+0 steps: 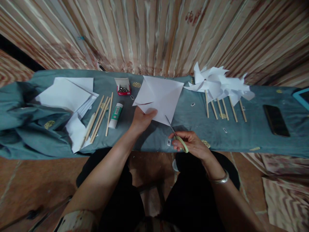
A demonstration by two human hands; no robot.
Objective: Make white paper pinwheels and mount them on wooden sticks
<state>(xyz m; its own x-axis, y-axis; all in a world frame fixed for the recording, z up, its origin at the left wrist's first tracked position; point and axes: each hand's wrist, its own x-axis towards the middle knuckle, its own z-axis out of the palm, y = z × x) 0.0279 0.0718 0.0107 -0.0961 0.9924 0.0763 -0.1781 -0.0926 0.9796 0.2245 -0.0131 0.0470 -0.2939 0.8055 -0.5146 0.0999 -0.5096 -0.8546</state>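
A square sheet of white paper [164,91] with fold creases is held by its near left part in my left hand [143,118], thumb on top. One slit runs inward from its left corner. My right hand [187,141] grips scissors [181,143] with pale green handles, and their blades meet the paper's near corner. Left of the paper stand a small red box of metal pins [124,89] and a green and white glue stick [116,115]. Finished paper pinwheels [212,82] on wooden sticks lie to the right.
Loose white paper sheets [65,95] and several wooden sticks [98,119] lie at the left on the teal cloth [149,141]. A dark phone [276,120] rests at the right, with a blue-edged device [299,96] beyond it. A striped curtain [149,38] hangs behind the table.
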